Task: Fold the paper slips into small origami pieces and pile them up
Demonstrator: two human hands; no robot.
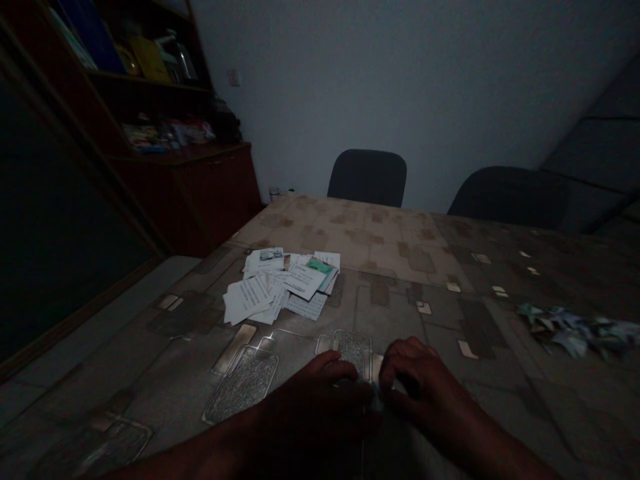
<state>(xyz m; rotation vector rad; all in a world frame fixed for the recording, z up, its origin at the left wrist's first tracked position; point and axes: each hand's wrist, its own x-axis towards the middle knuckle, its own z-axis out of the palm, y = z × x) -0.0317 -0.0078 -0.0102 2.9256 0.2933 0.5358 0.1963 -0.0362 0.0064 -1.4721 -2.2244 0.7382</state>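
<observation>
My left hand (pixel 320 393) and my right hand (pixel 417 377) rest close together on the near edge of the table (pixel 400 267). Their fingers are curled and pinched toward each other over a small pale thing (pixel 379 397) between them, too dark to make out. A loose pile of printed paper slips and cards (pixel 283 283) lies on the table ahead and to the left of my hands. A heap of crumpled or folded paper pieces (pixel 575 330) lies far to the right.
The table has a patterned brown cloth. Two dark chairs (pixel 367 177) (pixel 507 197) stand at its far side against a pale wall. A dark wooden cabinet with shelves (pixel 165 133) stands at the left. The room is dim.
</observation>
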